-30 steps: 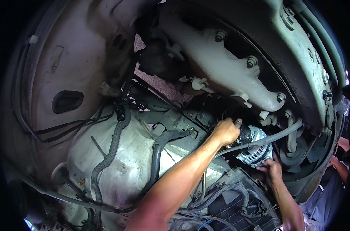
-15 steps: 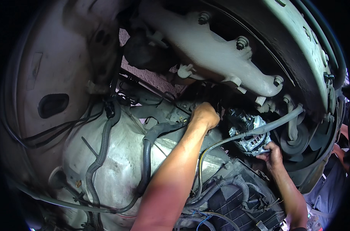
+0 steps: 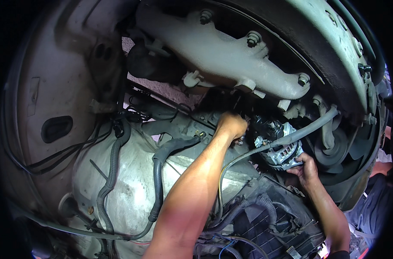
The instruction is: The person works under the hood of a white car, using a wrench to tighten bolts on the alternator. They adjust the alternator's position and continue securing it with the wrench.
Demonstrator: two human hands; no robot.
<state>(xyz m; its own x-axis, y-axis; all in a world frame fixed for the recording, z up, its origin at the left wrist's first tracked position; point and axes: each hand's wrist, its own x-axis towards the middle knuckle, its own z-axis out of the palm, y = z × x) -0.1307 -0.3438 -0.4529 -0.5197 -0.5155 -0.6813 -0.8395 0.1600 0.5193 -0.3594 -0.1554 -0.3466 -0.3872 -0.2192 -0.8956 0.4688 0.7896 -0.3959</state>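
Observation:
My right hand (image 3: 307, 170) grips the lower edge of a silver alternator (image 3: 286, 152) with a black rear part. The alternator sits tilted below the exhaust manifold (image 3: 222, 52), with a grey hose (image 3: 309, 131) crossing in front of it. My left hand (image 3: 232, 126) reaches deep under the manifold, left of the alternator, its fingers curled closed. Whatever those fingers hold is hidden behind the hand and in shadow. Close by on the left, a black sleeved cable (image 3: 175, 146) ends in a metal terminal.
A pale, dirty inner wheel arch (image 3: 129, 185) fills the lower left, with a corrugated conduit (image 3: 112, 172) running down it. A black ribbed plastic tray (image 3: 259, 228) and loose wires lie below my arms. Pulleys and fan blades (image 3: 332, 151) stand to the right. Another person's dark clothing (image 3: 369, 207) shows at the right edge.
The view has shifted slightly, so the manifold appears farther left and higher. The alternator is tilted a little differently in my right hand. My left hand stays closed under the manifold.

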